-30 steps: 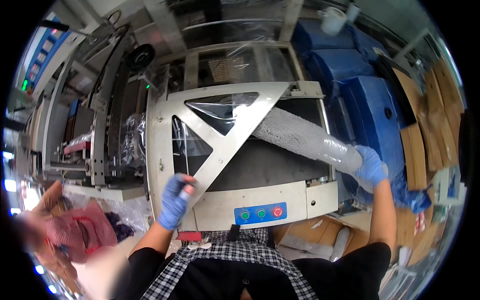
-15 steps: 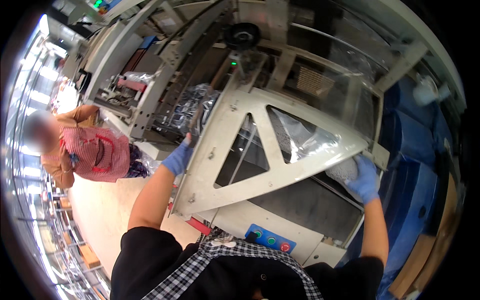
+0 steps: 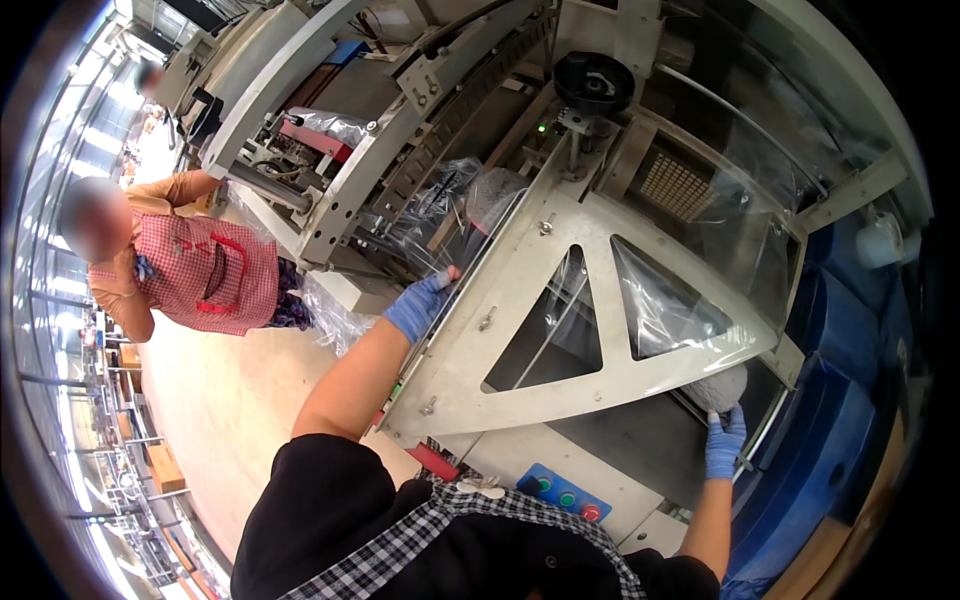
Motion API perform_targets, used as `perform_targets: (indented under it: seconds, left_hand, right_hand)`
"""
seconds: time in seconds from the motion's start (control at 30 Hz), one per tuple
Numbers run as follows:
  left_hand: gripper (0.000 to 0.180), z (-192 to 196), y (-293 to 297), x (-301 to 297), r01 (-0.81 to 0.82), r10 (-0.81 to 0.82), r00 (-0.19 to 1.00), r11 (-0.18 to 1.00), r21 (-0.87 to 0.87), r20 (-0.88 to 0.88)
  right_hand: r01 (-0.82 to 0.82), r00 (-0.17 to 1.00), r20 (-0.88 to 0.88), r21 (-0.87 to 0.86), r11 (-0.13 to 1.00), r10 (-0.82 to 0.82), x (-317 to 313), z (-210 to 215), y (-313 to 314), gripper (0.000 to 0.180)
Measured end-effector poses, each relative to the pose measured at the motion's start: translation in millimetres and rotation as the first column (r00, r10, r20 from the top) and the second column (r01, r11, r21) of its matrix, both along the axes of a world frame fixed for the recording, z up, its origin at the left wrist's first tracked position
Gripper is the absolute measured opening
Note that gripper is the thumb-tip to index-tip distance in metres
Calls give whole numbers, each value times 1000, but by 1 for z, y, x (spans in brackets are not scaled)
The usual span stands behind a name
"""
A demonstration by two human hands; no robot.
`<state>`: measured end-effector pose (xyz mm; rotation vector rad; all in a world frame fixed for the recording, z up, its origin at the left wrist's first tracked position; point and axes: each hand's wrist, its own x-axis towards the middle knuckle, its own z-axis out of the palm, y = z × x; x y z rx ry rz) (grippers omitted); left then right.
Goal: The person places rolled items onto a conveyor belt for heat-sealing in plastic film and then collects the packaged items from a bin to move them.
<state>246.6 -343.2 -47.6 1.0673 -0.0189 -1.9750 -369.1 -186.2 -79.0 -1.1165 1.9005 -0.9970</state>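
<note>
Nearest lies the checked apron [image 3: 400, 530], and just beyond it the blue button panel [image 3: 565, 490], on the near side of the plate [image 3: 610, 320], the pale one with two triangular windows. The panel looks close enough to the apron that a forward lean could press a button by accident.

At the plate's right corner, the right hand [image 3: 725, 445] has its fingers extended, tips against the end of a fluffy grey roll [image 3: 718, 387]; it is not wrapped round it. Most of that roll is hidden under the plate. With only fingertips on it, an off-centre push could skew the roll, and fingers following it could get caught under the plate's edge.

The left hand [image 3: 418, 308] is at the plate's left edge; whether it grips or merely rests there, I cannot tell. Should anything there move, its fingertips would be the ones exposed.

Through the plate's right window shows clear film [image 3: 665, 310], which could crease or snag if dragged unevenly. Past the left edge sits a film-covered grey piece [image 3: 493, 200]; whether it joins the roll is hidden. Beyond the plate stands a black wheel [image 3: 594, 82]; farther left, a co-worker [image 3: 205, 270].
</note>
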Motion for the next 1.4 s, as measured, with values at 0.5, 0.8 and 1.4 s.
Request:
perform_targets:
  seconds: [0.5,0.8,1.4]
  left_hand:
    - [24,-16,-15,-8,-177,179,973,984,-29,146]
    - [50,20,-18,-14,9,-7,1000,997,-79,29]
    - [37,24,1,-14,-72,82,990,994,-87,118]
  right_hand:
    - [-345,876,-390,-96,934,283,80,-48,-78,28]
    - [-119,896,438,89,989,69,178,-21,-126,36]
    - [-246,910,245,-331,911,335,328,1,-190,40]
